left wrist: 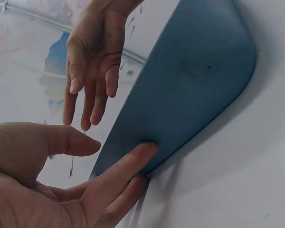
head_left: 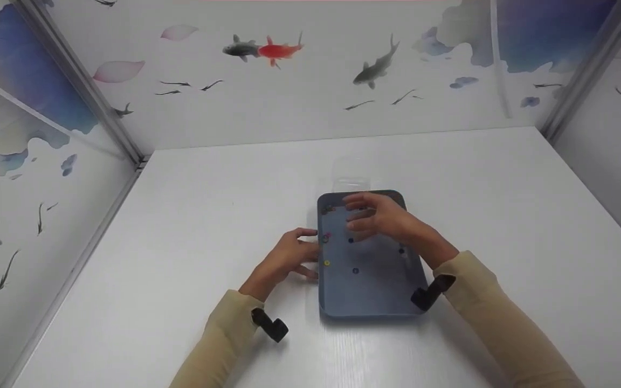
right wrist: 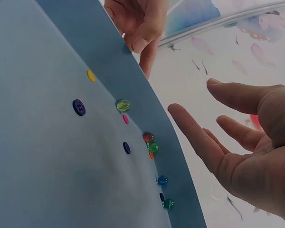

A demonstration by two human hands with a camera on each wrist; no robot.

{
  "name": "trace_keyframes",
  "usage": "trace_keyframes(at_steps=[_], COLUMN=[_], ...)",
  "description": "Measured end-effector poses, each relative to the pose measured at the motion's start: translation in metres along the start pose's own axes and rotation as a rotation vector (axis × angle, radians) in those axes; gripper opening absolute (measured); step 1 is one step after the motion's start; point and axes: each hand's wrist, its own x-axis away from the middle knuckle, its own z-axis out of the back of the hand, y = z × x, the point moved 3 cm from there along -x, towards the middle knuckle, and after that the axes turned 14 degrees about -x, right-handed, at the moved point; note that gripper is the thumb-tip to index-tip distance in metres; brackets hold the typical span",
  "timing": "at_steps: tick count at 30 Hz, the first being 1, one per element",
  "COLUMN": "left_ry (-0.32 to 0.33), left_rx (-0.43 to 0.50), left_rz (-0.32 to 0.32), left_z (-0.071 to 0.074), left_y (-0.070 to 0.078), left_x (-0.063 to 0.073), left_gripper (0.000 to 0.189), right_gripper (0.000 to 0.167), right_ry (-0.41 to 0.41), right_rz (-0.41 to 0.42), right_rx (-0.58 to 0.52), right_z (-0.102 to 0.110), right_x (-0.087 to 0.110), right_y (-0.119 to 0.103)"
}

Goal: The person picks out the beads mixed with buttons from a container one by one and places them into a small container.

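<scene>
The tray (head_left: 375,295) lies lower centre of frame; left hand (head_left: 290,253), ungrasping, touches its left wall; right hand (head_left: 385,218), released, hovers above.

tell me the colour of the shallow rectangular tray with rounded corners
The tray is a muted grey-blue, seen best in the head view.

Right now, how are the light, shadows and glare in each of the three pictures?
Head view: brightest, with streaky sheen on the table in front of the tray; left wrist view: dimmer, with a soft grey shadow beside the tray; right wrist view: dim too, with small glints on the marbles.
</scene>
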Motion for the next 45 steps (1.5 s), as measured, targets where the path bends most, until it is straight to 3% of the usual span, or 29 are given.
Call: trace_keyframes(at_steps=[20,40,45], left_ry=[-0.033,-0.053,-0.048], left_rx=[-0.033,-0.008,0.004], left_rz=[-0.033,-0.033,-0.035], left_z=[0.003,0.004,0.004], left_y=[-0.002,-0.001,-0.002], left_x=[0.001,0.0,0.001], left_gripper=[0.065,0.065,0.066], right_gripper=[0.058,0.048,0.048], right_ry=[0.048,0.087,0.098], right_rz=[-0.177,-0.275,-0.283], right_rx=[0.02,-0.039,0.003], right_z=[-0.013,-0.023,-0.027], right_x=[-0.018,-0.035,-0.036], right_y=[0.005,0.017,0.019])
